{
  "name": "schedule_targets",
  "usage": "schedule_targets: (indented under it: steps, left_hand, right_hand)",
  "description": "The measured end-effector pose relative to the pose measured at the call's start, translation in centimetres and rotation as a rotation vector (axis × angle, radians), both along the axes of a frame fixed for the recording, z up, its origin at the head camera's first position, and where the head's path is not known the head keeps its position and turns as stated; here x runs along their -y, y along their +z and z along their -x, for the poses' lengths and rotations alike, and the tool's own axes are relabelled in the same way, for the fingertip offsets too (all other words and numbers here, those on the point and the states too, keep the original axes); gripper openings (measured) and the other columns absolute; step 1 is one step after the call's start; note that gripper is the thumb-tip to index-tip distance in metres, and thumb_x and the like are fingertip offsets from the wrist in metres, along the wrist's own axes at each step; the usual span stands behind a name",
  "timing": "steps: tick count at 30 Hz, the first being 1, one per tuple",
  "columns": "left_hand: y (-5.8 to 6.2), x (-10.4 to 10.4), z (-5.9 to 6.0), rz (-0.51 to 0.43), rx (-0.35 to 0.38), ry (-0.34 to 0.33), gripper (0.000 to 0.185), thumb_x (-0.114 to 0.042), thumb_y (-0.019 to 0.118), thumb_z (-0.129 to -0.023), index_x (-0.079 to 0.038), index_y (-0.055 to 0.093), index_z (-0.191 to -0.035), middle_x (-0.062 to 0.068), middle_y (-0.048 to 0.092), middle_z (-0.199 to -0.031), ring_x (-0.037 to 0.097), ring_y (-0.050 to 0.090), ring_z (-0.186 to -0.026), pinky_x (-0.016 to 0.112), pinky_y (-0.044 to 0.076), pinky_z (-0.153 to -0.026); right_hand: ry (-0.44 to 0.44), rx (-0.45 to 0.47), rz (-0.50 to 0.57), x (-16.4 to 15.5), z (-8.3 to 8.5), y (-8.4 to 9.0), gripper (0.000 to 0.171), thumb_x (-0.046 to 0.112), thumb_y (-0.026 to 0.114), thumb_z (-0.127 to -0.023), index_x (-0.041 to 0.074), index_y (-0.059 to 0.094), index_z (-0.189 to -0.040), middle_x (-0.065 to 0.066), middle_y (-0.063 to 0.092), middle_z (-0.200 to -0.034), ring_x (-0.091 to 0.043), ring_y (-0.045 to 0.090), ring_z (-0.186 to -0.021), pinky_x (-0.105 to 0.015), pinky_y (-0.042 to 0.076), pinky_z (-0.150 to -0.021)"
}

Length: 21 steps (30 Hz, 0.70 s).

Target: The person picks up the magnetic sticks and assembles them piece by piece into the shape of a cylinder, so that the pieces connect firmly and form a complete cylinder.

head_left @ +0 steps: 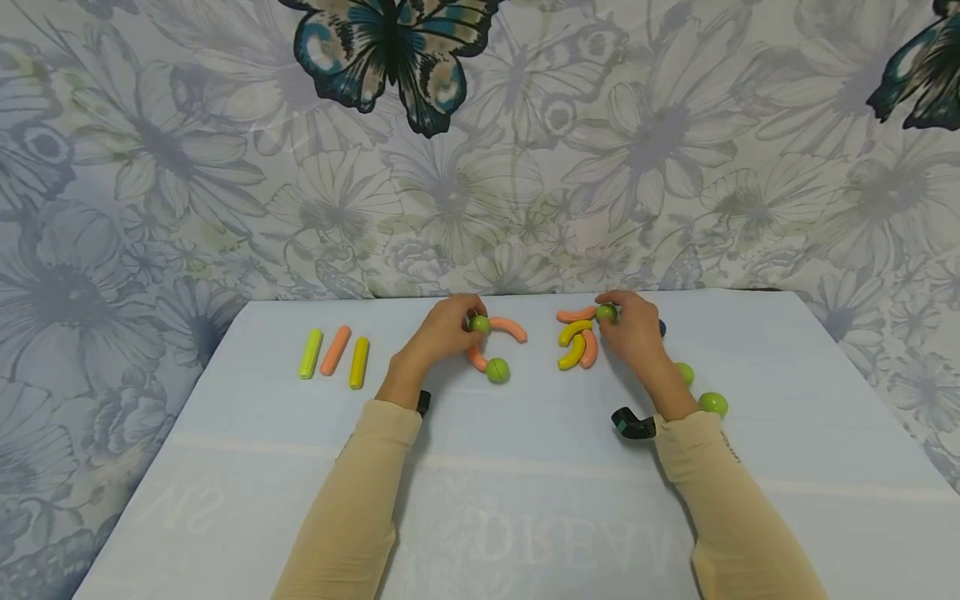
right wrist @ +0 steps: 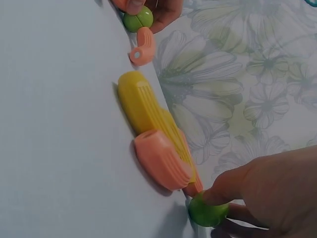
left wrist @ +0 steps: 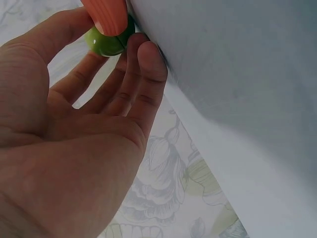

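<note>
Pale blue tabletop [head_left: 525,500] w/ floral cloth behind: I judge it's early, my left hand [head_left: 442,332] pinching a green plastic ball [head_left: 480,324] joining two curved orange plastic sticks [head_left: 510,328], right hand [head_left: 636,332] pinching another green ball [head_left: 606,312] right of that, straight sticks [head_left: 334,356] unused left.

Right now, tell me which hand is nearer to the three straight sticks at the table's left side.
Left. The left hand pinches a green ball just right of the straight sticks; the right hand grips another green ball much farther right, beyond the curved pieces.
</note>
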<state>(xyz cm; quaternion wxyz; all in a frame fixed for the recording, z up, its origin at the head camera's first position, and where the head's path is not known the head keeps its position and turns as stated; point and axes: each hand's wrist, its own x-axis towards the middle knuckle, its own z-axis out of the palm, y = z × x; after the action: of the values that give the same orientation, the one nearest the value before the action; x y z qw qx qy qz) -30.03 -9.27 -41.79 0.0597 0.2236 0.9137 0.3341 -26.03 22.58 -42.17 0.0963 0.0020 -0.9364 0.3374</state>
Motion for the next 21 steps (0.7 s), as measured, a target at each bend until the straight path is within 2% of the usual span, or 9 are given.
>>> schedule_targets:
  steps: [4,7,11,15,17,21]
  left_hand:
    - [0.0,0.1,0.0,-0.007,-0.002,-0.004,0.024,-0.008,0.076,-0.094,-0.007,0.068,-0.117,0.013,0.067,-0.112,0.026,0.058,-0.094,0.040,0.050,-0.084]
    - [0.1,0.1,-0.1,-0.009,-0.004,-0.006,0.024,-0.008,0.076,-0.093,-0.006,0.068,-0.116,0.013,0.067,-0.112,0.026,0.058,-0.094,0.040,0.050,-0.086]
    - [0.1,0.0,0.0,-0.004,-0.010,-0.010,0.024,-0.008,0.076,-0.093,-0.006,0.068,-0.116,0.013,0.067,-0.111,0.027,0.059,-0.096,0.041,0.050,-0.087]
    - [0.1,0.0,0.0,0.000,-0.012,-0.010,0.024,-0.007,0.076,-0.093,-0.006,0.068,-0.115,0.014,0.067,-0.110,0.028,0.059,-0.099,0.042,0.051,-0.089]
    - [0.0,0.0,0.0,0.001,-0.011,-0.006,0.024,-0.006,0.076,-0.093,-0.006,0.067,-0.116,0.014,0.067,-0.110,0.028,0.059,-0.099,0.042,0.051,-0.089]
    - [-0.1,0.0,0.1,0.005,-0.006,0.005,0.024,-0.007,0.076,-0.093,-0.006,0.067,-0.116,0.015,0.067,-0.110,0.028,0.060,-0.099,0.041,0.051,-0.088]
  right_hand:
    - [0.006,-0.001,-0.005,0.0,0.0,-0.4,0.033,-0.001,0.064,-0.099,-0.003,0.067,-0.132,-0.028,0.063,-0.140,-0.045,0.061,-0.126,-0.057,0.053,-0.103]
    - [-0.004,-0.006,-0.021,0.0,0.1,-0.6,0.034,0.000,0.065,-0.099,-0.002,0.066,-0.133,-0.028,0.064,-0.138,-0.045,0.061,-0.125,-0.056,0.053,-0.102]
    - [-0.033,-0.073,-0.011,-0.1,0.1,-0.6,0.033,-0.001,0.066,-0.097,-0.003,0.068,-0.130,-0.029,0.068,-0.131,-0.045,0.065,-0.118,-0.056,0.055,-0.098]
    - [-0.040,-0.139,0.049,0.1,0.1,-0.4,0.032,0.002,0.069,-0.096,-0.003,0.069,-0.128,-0.027,0.070,-0.125,-0.044,0.069,-0.109,-0.054,0.058,-0.092]
    - [-0.021,-0.138,0.085,0.4,0.1,-0.2,0.033,0.004,0.070,-0.097,-0.003,0.068,-0.129,-0.026,0.070,-0.125,-0.043,0.069,-0.109,-0.053,0.058,-0.093]
    - [0.021,-0.073,0.132,1.5,0.0,0.3,0.035,0.010,0.072,-0.098,0.000,0.067,-0.132,-0.023,0.069,-0.128,-0.042,0.070,-0.111,-0.053,0.058,-0.095]
